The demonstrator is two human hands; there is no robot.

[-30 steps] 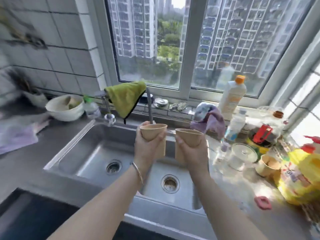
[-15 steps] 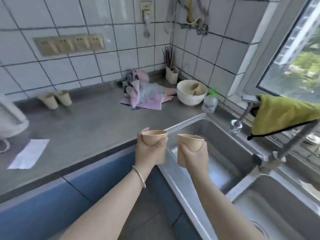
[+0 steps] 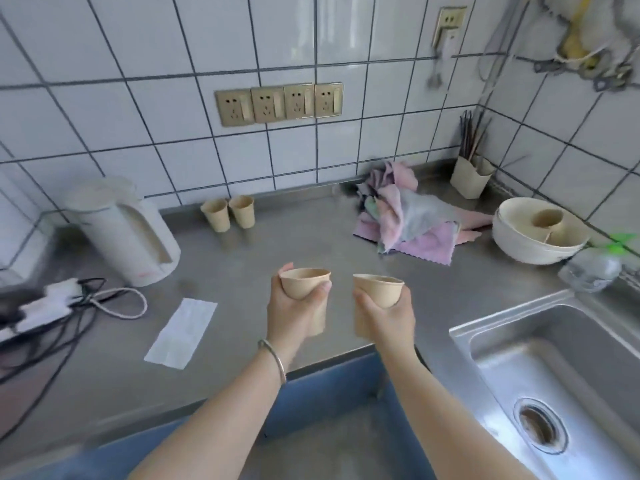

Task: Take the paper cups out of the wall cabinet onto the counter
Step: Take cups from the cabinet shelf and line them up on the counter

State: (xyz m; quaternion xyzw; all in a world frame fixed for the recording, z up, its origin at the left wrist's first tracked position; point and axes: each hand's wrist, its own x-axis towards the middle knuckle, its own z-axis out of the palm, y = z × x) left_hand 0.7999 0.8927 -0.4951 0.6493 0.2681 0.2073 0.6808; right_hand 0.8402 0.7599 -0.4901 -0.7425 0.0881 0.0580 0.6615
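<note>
My left hand grips a tan paper cup upright above the front of the grey counter. My right hand grips a second tan paper cup, tilted a little to the left. The two held cups are side by side and apart. Two more paper cups stand together at the back of the counter against the tiled wall. The wall cabinet is out of view.
A white kettle stands at left with cables and a power strip beside it. A white paper slip lies near the front edge. Crumpled cloths, a chopstick holder, a white bowl and the steel sink are at right.
The view has swung left from the window and sink to the counter and tiled wall. Both hands still hold their cups, now over the counter's front edge.
</note>
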